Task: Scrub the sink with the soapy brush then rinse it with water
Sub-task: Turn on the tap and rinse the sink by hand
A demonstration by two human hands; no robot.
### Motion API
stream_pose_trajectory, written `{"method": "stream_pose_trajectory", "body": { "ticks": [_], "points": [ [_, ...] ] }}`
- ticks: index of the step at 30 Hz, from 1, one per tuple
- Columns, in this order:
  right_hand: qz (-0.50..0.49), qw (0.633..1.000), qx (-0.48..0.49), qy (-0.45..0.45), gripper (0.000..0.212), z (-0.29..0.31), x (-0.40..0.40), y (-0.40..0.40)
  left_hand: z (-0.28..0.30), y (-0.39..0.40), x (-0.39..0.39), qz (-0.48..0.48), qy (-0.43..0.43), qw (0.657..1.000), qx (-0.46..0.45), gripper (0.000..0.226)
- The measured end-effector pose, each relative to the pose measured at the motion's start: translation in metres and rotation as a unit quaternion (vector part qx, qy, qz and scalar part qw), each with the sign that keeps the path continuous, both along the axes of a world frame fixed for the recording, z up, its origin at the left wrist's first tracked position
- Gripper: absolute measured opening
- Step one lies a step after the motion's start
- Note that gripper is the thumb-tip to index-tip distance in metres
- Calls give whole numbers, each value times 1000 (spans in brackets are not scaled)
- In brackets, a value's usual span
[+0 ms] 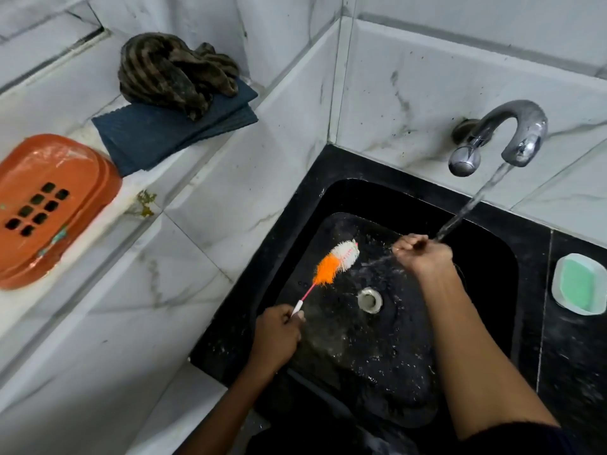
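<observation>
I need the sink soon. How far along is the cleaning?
Rinsing is under way: the faucet runs and the right hand deflects the stream across the black sink. The left hand holds the brush over the basin. Droplets remain; shutting the water off is left.

**What the view hides or cuts off**

The brush (331, 262) handle's near end is buried inside the left hand (279, 334), so its length cannot be told. The right hand (422, 254) shows only its back; whether its curled fingers hold anything is hidden. The right forearm covers part of the sink (328, 198) floor and near rim. The orange tray (49, 205) is cut off by the left edge. The striped cloth (174, 70) hides part of the folded blue cloth (157, 136). The soap dish (579, 284) runs off the right edge. Both arms leave at the near edge.
</observation>
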State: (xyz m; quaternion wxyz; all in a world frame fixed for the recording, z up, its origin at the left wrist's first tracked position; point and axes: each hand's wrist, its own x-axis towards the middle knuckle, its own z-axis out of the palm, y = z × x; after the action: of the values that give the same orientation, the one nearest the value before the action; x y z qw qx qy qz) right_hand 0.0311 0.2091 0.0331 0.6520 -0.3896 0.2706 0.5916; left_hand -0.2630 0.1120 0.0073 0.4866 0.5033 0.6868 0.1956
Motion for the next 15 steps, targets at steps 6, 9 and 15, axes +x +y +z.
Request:
{"method": "stream_pose_trajectory", "body": {
  "ticks": [6, 9, 15],
  "points": [
    [23, 998, -2, -66, 43, -1, 0, -12, 30, 51, -7, -106, 104, 986, 79, 31],
    [85, 991, -26, -102, 46, -8, -33, -20, 55, 80, -1, -154, 168, 964, 137, 22],
    [310, 947, 56, -55, 37, -1, -133, -28, 99, 124, 13, -181, 231, 930, 222, 16]
  ]
}}
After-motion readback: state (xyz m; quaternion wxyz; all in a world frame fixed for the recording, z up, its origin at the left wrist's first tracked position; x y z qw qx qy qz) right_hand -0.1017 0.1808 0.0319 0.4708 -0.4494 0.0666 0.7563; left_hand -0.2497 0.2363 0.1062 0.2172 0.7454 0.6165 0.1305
